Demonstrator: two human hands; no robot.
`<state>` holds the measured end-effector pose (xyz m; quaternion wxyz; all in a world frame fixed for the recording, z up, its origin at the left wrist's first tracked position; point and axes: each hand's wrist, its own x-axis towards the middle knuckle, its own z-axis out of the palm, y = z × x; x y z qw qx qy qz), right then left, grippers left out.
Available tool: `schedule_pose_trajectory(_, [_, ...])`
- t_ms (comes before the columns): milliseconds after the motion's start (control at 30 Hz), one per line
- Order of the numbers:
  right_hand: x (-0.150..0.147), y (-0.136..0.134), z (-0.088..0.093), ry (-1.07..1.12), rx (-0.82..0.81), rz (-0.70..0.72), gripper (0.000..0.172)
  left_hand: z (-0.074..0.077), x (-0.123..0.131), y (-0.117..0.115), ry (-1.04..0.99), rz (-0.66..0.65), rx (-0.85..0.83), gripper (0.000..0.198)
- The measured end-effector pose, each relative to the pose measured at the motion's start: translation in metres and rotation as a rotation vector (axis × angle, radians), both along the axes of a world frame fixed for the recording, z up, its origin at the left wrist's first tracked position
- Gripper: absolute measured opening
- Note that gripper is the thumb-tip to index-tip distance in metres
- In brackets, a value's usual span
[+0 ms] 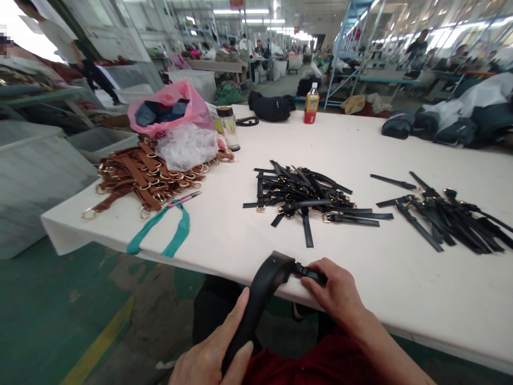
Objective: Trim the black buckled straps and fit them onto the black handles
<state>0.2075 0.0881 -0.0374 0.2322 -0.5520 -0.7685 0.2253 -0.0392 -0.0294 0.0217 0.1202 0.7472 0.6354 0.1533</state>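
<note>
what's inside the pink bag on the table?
The pink bag gapes open at the top, showing dark blue and black bundled material. What it is and anything deeper is hidden by the bag's walls.

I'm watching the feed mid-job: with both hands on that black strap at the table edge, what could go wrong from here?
1. The black strap hangs over the table edge, held by the left hand and the right hand; if either slips, it may drop to the floor.
2. The scissors lie near the edge and could be knocked off.
</note>
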Motion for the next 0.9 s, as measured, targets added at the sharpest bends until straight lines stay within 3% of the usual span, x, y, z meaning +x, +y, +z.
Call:
schedule_pose_trajectory(267, [-0.003,0.0,-0.001,0.105,-0.043,-0.023,0.018,-0.006,-0.002,0.0,-0.065,0.021,-0.029,0.062])
schedule_pose_trajectory(600, [-0.008,-0.001,0.001,-0.036,-0.043,0.003,0.021,-0.003,0.0,0.001,-0.032,0.006,0.005,0.062])
schedule_pose_trajectory(900, [-0.008,0.0,0.0,-0.037,0.008,-0.017,0.021,0.007,0.003,0.003,-0.059,-0.006,0.013,0.063])
